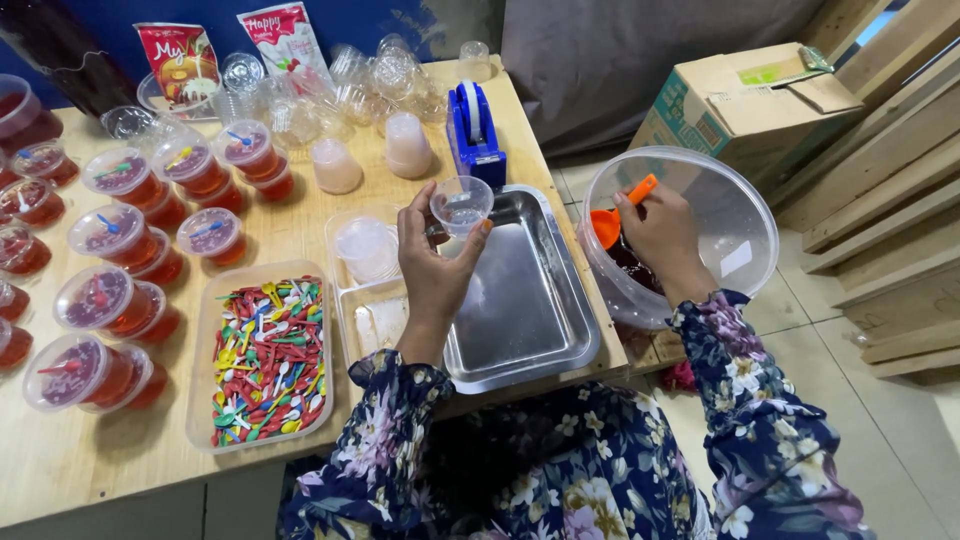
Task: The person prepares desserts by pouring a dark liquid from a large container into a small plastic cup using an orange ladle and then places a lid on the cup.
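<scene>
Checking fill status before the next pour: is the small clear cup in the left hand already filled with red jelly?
No, the small clear cup in the left hand looks empty and see-through.

Left hand [432, 252] is raised palm-up over the work surface, wrist bent back, fingers and thumb curled closed in a light pinch at fingertip level. Right hand [655, 232] is extended out to the right and lower, knuckles up, fingers closed in a grip. Both forearms are sleeved to the wrist in dark floral fabric.
</scene>
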